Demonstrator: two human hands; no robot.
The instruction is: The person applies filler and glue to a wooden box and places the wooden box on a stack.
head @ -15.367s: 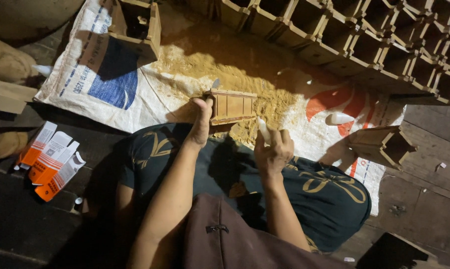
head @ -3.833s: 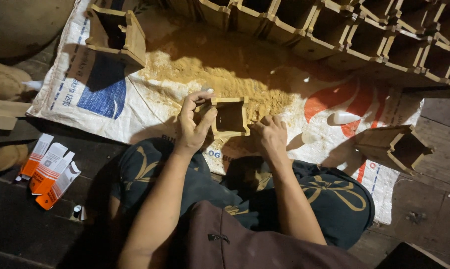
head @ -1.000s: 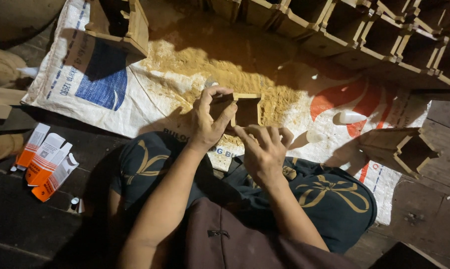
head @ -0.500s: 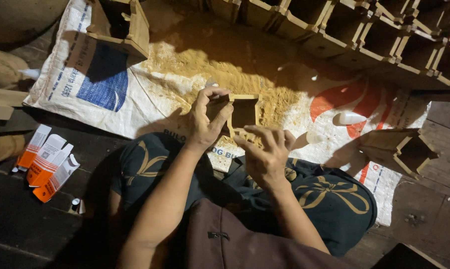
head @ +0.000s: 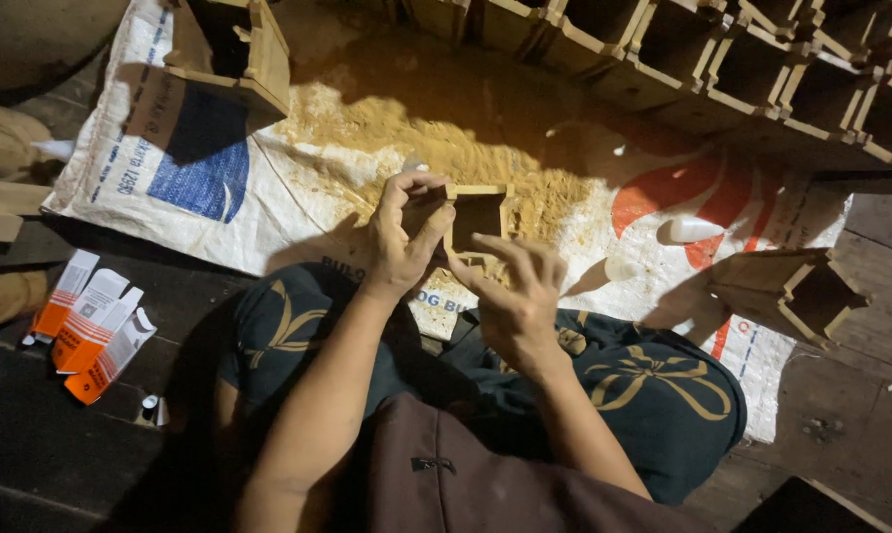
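Orange cartons (head: 91, 326) lie at lower left. At centre, the left hand (head: 402, 242) grips a small wooden box (head: 476, 219) by its left side; the right hand (head: 515, 296), fingers loosely spread, touches its lower edge. Sawdust (head: 397, 138) lies above, another box (head: 791, 294) at right.

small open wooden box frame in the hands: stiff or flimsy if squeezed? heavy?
The small open-ended wooden box frame probably holds its shape: the left hand pinches one wall with no visible bowing. It looks light, with thin slats and a hollow middle. Its flat sides should not roll, though sawdust could make it slippery.
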